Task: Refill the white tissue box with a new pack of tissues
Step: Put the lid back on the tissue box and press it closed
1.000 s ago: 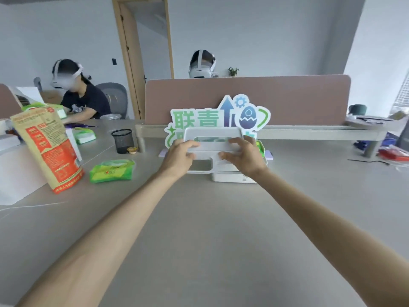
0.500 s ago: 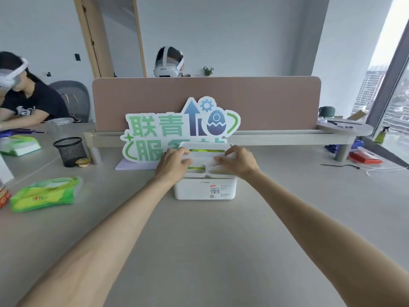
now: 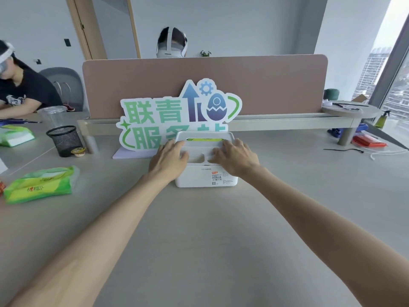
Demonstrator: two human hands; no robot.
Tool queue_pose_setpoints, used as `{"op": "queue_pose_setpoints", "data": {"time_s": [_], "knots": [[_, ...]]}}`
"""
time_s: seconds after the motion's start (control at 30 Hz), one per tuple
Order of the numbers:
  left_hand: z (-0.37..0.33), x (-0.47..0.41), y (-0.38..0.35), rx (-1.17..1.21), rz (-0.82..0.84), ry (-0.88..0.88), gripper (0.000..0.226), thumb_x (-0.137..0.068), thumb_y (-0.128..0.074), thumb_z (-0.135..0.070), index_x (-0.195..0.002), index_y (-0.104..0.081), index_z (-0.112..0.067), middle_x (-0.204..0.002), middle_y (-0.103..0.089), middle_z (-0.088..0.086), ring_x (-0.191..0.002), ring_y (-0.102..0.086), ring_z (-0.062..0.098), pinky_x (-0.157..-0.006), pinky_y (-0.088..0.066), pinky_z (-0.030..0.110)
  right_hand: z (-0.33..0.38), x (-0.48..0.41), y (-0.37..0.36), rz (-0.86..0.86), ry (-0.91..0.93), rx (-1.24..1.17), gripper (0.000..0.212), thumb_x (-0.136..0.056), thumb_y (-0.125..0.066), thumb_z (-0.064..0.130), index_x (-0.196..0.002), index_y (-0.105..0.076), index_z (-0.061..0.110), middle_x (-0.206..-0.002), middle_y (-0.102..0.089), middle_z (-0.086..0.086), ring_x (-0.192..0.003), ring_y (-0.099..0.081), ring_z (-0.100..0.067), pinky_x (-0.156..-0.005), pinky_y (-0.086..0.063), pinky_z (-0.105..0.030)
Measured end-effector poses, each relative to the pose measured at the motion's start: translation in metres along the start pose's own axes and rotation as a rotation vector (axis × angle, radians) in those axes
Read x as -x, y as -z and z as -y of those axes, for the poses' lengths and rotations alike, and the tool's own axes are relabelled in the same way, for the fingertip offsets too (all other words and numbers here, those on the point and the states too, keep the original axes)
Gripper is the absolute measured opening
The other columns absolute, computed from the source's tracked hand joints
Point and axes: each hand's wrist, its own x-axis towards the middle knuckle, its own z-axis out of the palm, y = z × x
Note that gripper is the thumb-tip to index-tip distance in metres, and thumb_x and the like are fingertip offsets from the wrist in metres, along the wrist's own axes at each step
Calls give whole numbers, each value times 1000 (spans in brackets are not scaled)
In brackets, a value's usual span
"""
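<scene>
The white tissue box [image 3: 199, 179] stands on the grey desk, in front of a green and blue sign. Its white lid [image 3: 204, 149] sits on top of it. A strip of a green tissue pack [image 3: 203, 140] shows through the lid's slot. My left hand [image 3: 170, 158] lies palm down on the lid's left part, fingers spread. My right hand [image 3: 234, 158] lies flat on the right part in the same way. Neither hand grips anything.
A second green tissue pack [image 3: 39, 185] lies at the left, and a black mesh cup [image 3: 65, 140] stands behind it. The sign [image 3: 177, 114] leans on a brown divider [image 3: 265, 85]. One person [image 3: 22, 91] sits at the far left, another [image 3: 171, 45] behind the divider. Red items [image 3: 368, 141] lie at the right.
The lid, held tilted up above the box a second ago, has come down onto it. My hands have gone from gripping the lid's sides to lying flat on top. My view has swung right.
</scene>
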Motion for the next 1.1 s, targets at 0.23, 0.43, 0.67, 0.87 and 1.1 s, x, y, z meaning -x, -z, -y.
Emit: {"op": "queue_pose_setpoints", "data": {"time_s": [0.23, 0.43, 0.67, 0.87, 1.1], "knots": [[-9, -31, 2, 190, 84, 157, 46, -94, -19, -38, -108, -50, -7, -124, -53, 12, -114, -50, 31, -91, -40, 41, 7, -34, 7, 80, -24, -96, 60, -91, -24, 55, -114, -56, 11, -129, -49, -15, -121, -48, -36, -101, -42, -52], [-7, -56, -4, 241, 102, 220, 54, -94, -21, -30, -141, -36, -8, -152, -37, 13, -135, -37, 33, -110, -31, 45, 5, -54, 2, 83, -18, -93, 64, -84, -29, 58, -113, -61, 10, -130, -51, -10, -117, -51, -30, -100, -44, -52], [-3, -59, -13, 112, 129, 152, 56, -97, -14, -32, -146, -29, -8, -164, -1, 7, -150, -13, 26, -118, -18, 46, -2, -56, -8, 24, 12, -87, 62, -85, -30, 53, -113, -63, 8, -125, -53, -10, -120, -49, -30, -102, -42, -51], [-3, -60, -10, 101, 179, 183, 64, -95, -15, -45, -148, -24, -9, -160, -21, 10, -144, -27, 30, -113, -26, 48, -4, -57, -12, -36, 31, -135, 53, -90, -39, 47, -116, -63, 7, -127, -56, -8, -121, -51, -30, -95, -43, -39], [-5, -57, -11, 221, 133, 281, 57, -92, -22, -41, -147, -24, -23, -122, -54, 17, -100, -48, 31, -81, -39, 40, -3, -58, -12, -54, 16, -125, 60, -86, -39, 54, -120, -60, 9, -128, -57, -7, -119, -54, -31, -96, -47, -46]]}}
